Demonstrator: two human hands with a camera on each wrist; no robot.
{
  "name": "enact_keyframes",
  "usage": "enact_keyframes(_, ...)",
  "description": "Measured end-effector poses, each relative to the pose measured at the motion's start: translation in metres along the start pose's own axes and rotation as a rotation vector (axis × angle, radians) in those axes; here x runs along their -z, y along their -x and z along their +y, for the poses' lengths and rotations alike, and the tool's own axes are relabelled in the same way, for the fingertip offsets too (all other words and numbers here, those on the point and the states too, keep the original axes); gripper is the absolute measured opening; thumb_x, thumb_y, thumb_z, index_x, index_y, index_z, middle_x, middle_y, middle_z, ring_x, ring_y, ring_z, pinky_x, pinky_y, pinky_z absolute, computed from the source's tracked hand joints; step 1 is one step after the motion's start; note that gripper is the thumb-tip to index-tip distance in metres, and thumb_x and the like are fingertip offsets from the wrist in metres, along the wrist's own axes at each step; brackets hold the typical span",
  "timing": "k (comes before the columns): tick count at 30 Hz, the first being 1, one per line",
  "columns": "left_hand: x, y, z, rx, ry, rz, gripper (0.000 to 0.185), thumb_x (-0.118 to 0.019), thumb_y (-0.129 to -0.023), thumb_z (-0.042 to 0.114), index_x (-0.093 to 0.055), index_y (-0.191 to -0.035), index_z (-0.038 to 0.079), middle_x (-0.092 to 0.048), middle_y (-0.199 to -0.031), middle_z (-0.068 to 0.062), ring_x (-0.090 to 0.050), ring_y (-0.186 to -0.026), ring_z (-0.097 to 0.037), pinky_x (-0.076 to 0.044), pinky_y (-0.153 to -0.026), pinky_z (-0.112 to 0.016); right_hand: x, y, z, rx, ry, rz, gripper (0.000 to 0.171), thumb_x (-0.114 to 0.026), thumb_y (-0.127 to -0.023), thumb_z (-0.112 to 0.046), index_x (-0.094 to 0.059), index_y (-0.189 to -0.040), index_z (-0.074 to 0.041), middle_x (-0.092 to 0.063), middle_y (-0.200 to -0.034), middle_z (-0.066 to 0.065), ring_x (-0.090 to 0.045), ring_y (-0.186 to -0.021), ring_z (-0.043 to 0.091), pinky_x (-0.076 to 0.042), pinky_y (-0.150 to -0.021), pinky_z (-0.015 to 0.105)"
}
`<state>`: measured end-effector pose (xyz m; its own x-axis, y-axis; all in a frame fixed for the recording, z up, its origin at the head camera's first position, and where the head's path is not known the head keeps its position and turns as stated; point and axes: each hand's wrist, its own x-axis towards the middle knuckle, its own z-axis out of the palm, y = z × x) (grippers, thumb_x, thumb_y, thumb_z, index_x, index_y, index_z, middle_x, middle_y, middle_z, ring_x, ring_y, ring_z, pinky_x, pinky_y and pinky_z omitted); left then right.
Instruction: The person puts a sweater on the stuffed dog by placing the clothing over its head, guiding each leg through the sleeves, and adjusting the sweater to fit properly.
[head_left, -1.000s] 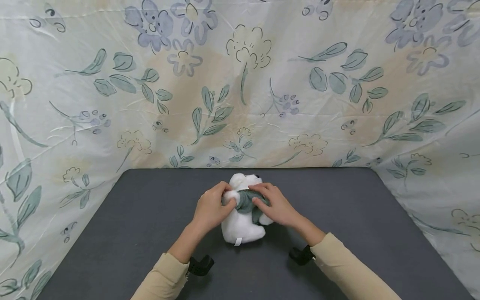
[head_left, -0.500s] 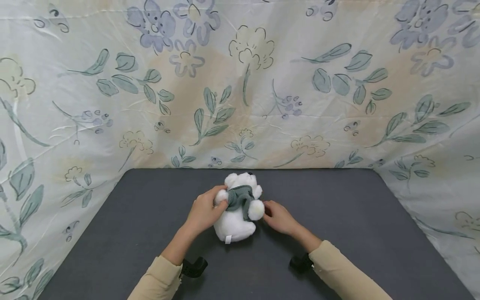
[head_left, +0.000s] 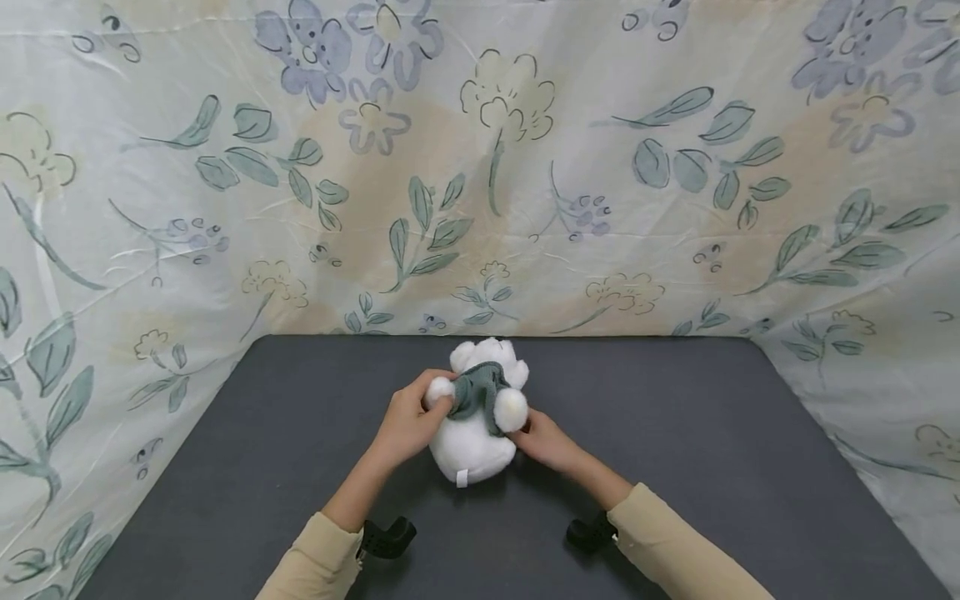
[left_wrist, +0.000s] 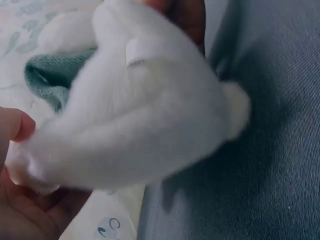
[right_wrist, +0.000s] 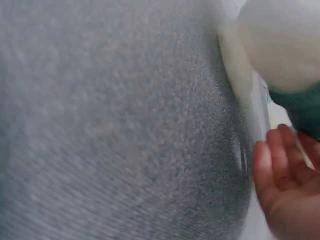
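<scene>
A white plush bear [head_left: 471, 450] in a green knitted sweater [head_left: 474, 390] leans back with its head toward the far edge. A small white tag [head_left: 462, 478] hangs at its lower end. My left hand [head_left: 408, 419] grips the bear by the arm on the left, thumb in front. In the left wrist view, thumb and fingers [left_wrist: 20, 125] close round a white limb end. At the bear's other side, below the raised round paw [head_left: 512, 410], my right hand [head_left: 551, 442] reaches with fairly straight fingers [right_wrist: 280, 160] by the sweater; their exact contact is partly hidden.
The dark grey table [head_left: 300, 375] lies under the bear. Behind and along both sides hangs a floral cloth [head_left: 510, 167]. Black wrist mounts [head_left: 388, 537] sit below both forearms.
My right hand has left the front of the sweater and gone down to the bear's right side, under the paw. The bear has shifted slightly left and turned; my left hand keeps hold.
</scene>
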<state>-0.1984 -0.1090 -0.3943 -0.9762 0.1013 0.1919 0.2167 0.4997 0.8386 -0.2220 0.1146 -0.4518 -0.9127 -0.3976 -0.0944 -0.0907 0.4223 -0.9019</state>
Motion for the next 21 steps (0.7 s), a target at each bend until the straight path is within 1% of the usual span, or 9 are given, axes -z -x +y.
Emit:
enact_keyframes(3, -0.003, -0.002, 0.001, 0.011, 0.078, -0.019, 0.031, -0.055, -0.089, 0.01, -0.061, -0.116, 0.025, -0.053, -0.07, -0.006, -0.045, -0.057, -0.015, -0.04, -0.05, -0.029, 0.005, 0.0, 0.001, 0.007, -0.115, -0.01, 0.052, -0.054, -0.093, -0.026, -0.041, -0.134, 0.004, -0.053, -0.125, 0.017, -0.05, -0.11, 0.022, -0.044, -0.087, 0.035)
enact_keyframes(4, -0.005, -0.003, 0.001, 0.015, 0.108, -0.038, 0.032, -0.054, -0.089, 0.009, -0.061, -0.117, 0.025, -0.054, -0.074, -0.006, -0.045, -0.058, -0.015, -0.04, -0.051, -0.029, 0.008, 0.0, 0.002, 0.011, -0.151, -0.034, 0.054, -0.053, -0.094, -0.027, -0.039, -0.135, 0.004, -0.051, -0.127, 0.016, -0.048, -0.112, 0.022, -0.043, -0.089, 0.035)
enact_keyframes(7, -0.01, -0.004, 0.0, 0.031, 0.196, -0.107, 0.037, -0.05, -0.091, 0.006, -0.058, -0.122, 0.023, -0.055, -0.086, -0.01, -0.043, -0.058, -0.015, -0.039, -0.051, -0.027, 0.014, 0.002, 0.003, 0.033, -0.266, -0.164, 0.056, -0.049, -0.095, -0.031, -0.03, -0.134, 0.003, -0.047, -0.111, 0.011, -0.046, -0.102, 0.018, -0.04, -0.085, 0.031)
enact_keyframes(9, -0.011, -0.003, 0.0, 0.035, 0.254, -0.153, 0.038, -0.049, -0.092, 0.004, -0.056, -0.126, 0.02, -0.057, -0.102, -0.011, -0.048, -0.068, -0.014, -0.041, -0.057, -0.027, 0.017, 0.004, 0.004, 0.039, -0.358, -0.234, 0.058, -0.048, -0.096, -0.031, -0.022, -0.137, 0.0, -0.041, -0.113, 0.008, -0.043, -0.103, 0.016, -0.038, -0.085, 0.03)
enact_keyframes(11, -0.011, 0.0, 0.005, 0.027, 0.287, -0.193, 0.04, -0.047, -0.092, 0.002, -0.053, -0.129, 0.015, -0.055, -0.113, -0.015, -0.052, -0.078, -0.016, -0.043, -0.063, -0.028, 0.02, 0.005, 0.005, 0.042, -0.429, -0.262, 0.06, -0.047, -0.096, -0.029, -0.015, -0.14, -0.003, -0.037, -0.122, 0.011, -0.04, -0.112, 0.019, -0.037, -0.089, 0.031)
enact_keyframes(13, -0.009, 0.001, 0.01, 0.023, 0.309, -0.228, 0.041, -0.047, -0.092, 0.001, -0.051, -0.132, 0.01, -0.051, -0.126, -0.016, -0.053, -0.094, -0.019, -0.046, -0.073, -0.032, 0.022, 0.006, 0.006, 0.049, -0.455, -0.236, 0.068, -0.05, -0.095, -0.025, -0.008, -0.145, -0.007, -0.024, -0.142, 0.013, -0.031, -0.127, 0.024, -0.035, -0.097, 0.035)
enact_keyframes(15, -0.007, 0.002, 0.015, 0.022, 0.309, -0.264, 0.041, -0.045, -0.093, 0.002, -0.048, -0.134, 0.007, -0.047, -0.133, -0.016, -0.051, -0.109, -0.023, -0.045, -0.083, -0.036, 0.025, 0.006, 0.006, 0.043, -0.435, -0.185, 0.074, -0.053, -0.093, -0.022, -0.004, -0.147, -0.009, -0.014, -0.149, 0.015, -0.022, -0.134, 0.029, -0.031, -0.102, 0.04)
enact_keyframes(17, -0.004, 0.001, 0.018, 0.027, 0.303, -0.275, 0.039, -0.044, -0.095, 0.004, -0.046, -0.134, 0.005, -0.047, -0.134, -0.016, -0.049, -0.117, -0.026, -0.044, -0.091, -0.04, 0.027, 0.006, 0.005, 0.029, -0.352, -0.114, 0.08, -0.056, -0.09, -0.022, -0.002, -0.148, -0.012, -0.011, -0.151, 0.014, -0.017, -0.137, 0.03, -0.028, -0.104, 0.045)
enact_keyframes(21, 0.003, -0.005, 0.024, 0.006, 0.306, -0.231, 0.037, -0.045, -0.097, 0.011, -0.046, -0.134, 0.003, -0.048, -0.135, -0.015, -0.043, -0.126, -0.028, -0.038, -0.1, -0.043, 0.029, 0.005, 0.0, 0.046, -0.167, -0.01, 0.089, -0.062, -0.083, -0.016, -0.002, -0.149, -0.018, -0.013, -0.152, 0.011, -0.017, -0.138, 0.027, -0.025, -0.104, 0.048)
